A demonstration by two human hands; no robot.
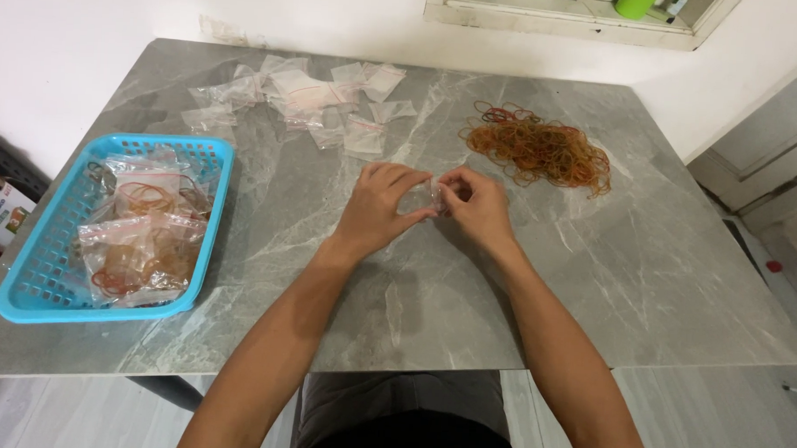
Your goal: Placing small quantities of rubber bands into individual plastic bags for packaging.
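Note:
My left hand (377, 206) and my right hand (477, 205) meet over the middle of the grey marble table (644, 277). Together they pinch a small clear plastic bag (428, 197) between the fingertips. Most of the bag is hidden by my fingers. A loose heap of brown and orange rubber bands (542, 149) lies just beyond my right hand. Several empty small clear zip bags (315, 97) are scattered at the far side, beyond my left hand.
A light blue plastic basket (39, 278) at the table's left edge holds several clear bags filled with rubber bands (142, 241). A white wall and a window ledge with a green cup (634, 4) lie behind the table.

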